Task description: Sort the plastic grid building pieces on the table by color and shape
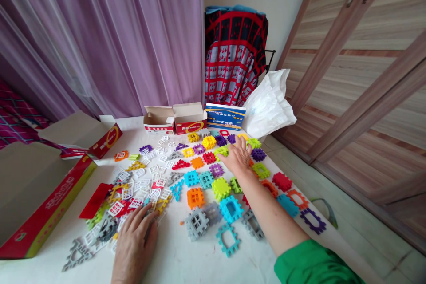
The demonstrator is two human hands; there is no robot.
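The right hand (238,156) reaches far across the bench (179,262), palm down, its grip loosely spread over a lime block (222,151) that shows at the hand's 9 o'clock, touching the fingers. Whether the fingertips pinch anything beneath cannot be told; the palm hides it. A purple block (258,154) lies just beside the hand at 3 o'clock, a green frame (261,171) at 4 o'clock, and a yellow block (209,142) near at 10 o'clock. A green sleeve (309,264) covers the arm close to the camera.

The left hand (135,242) rests flat at the near edge of the bench, grip spread and pinching nothing, its fingertips lying on a heap of white window pieces (146,184) that stretches away toward 12 o'clock. A grey triangle (77,255) lies at this hand's 9 o'clock, a grey block (197,223) at 3 o'clock, well apart from the fingers.

Between the two hands sit an orange block (195,197), a lime cube (220,188) and a blue frame (230,208).

At the far edge of the bench stand two open cartons (175,120) and a blue box (225,116), with a white bag (269,106) at their 3 o'clock. A big red box (40,213) lies open at the bench's 9 o'clock side. A purple curtain (100,40) hangs behind.
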